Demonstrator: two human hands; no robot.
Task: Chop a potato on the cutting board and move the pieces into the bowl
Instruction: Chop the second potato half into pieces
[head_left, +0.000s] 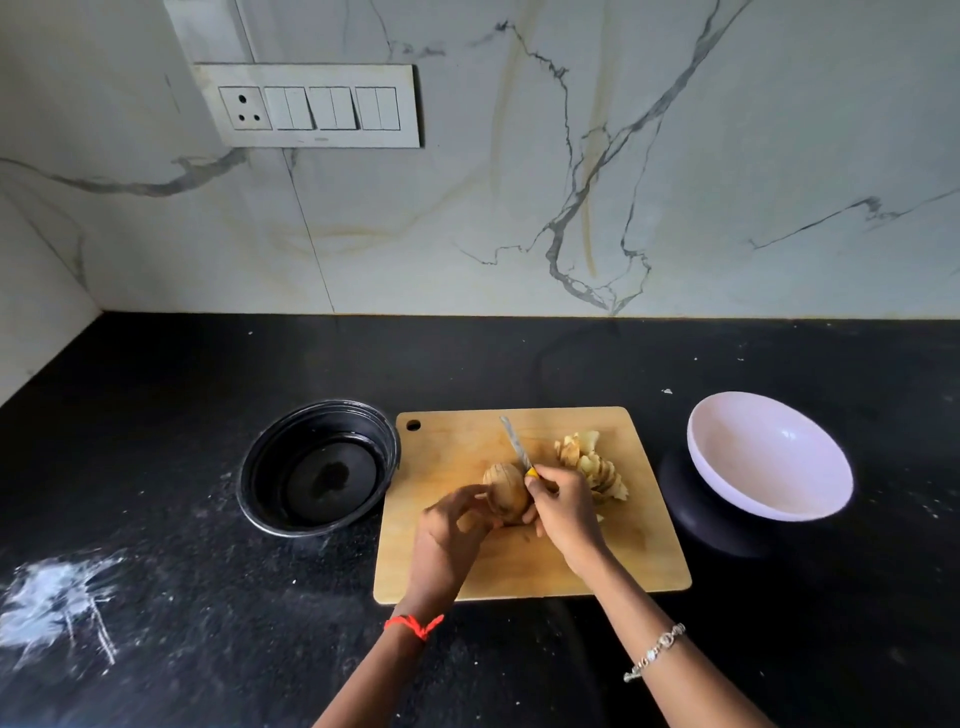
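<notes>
1. The potato (505, 491) is sitting on the cutting board (519, 564), right between the two hands and touching both. Its uncut remainder is a stubby oval, and with fingers covering part of it, its long axis is hard to tell.
2. The left hand (457, 525) is curling its fingers round the potato's left side and steadying it against the board.
3. The right hand (563, 506) is gripping the yellow handle of a knife (514, 444). The blade is pointing away from that hand toward the board's far edge, leaning slightly left, and crossing the potato's right end.
4. The next cut seems to turn on this: the potato is lying just left of the knife hand, so the blade is likely meeting it on the side away from the left fingertips.
5. A pile of slices (592, 465) is resting on the board just beyond and right of the right hand.
6. The white bowl (769, 467) is lying further right of that hand, off the board on the dark surface (156, 519), tilted, with no pieces inside; the right hand is the nearer one.
7. A black container (270, 467) is standing beyond and left of the left hand.
</notes>
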